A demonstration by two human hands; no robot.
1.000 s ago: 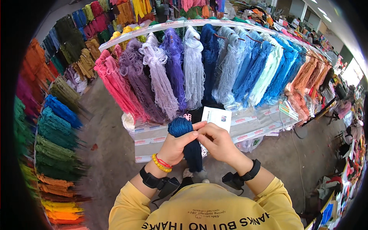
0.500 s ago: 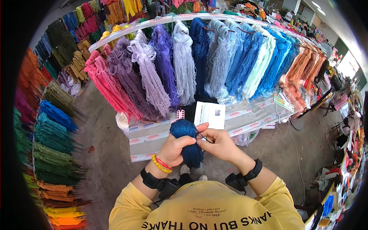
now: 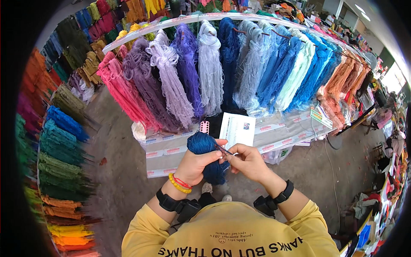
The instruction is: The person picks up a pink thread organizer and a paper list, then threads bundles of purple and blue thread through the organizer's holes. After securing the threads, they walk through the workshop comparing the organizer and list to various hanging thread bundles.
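Note:
A bundled skein of dark blue yarn (image 3: 201, 143) is gripped around its middle by my left hand (image 3: 193, 166), its looped top bulging above the fingers and its loose ends hanging below. My right hand (image 3: 247, 162) is closed in a pinch on a thin dark strand of yarn (image 3: 225, 150) at the skein's right side. That strand runs from the right fingertips to the left fingers and the skein. Just beyond my hands, on the shelf, lie a white printed sheet (image 3: 238, 129) and a small pink card with holes (image 3: 204, 127).
A rack rail (image 3: 171, 22) bears hanging skeins in pink, purple, blue, mint and orange over a grey taped shelf (image 3: 162, 158). More skeins (image 3: 64, 141) hang along the left. A cable (image 3: 332, 171) lies on the floor at the right, near cluttered tables.
The right fingers have drawn slightly away from the skein, stretching the dark strand. My left hand and the skein have shifted a little left and tilted.

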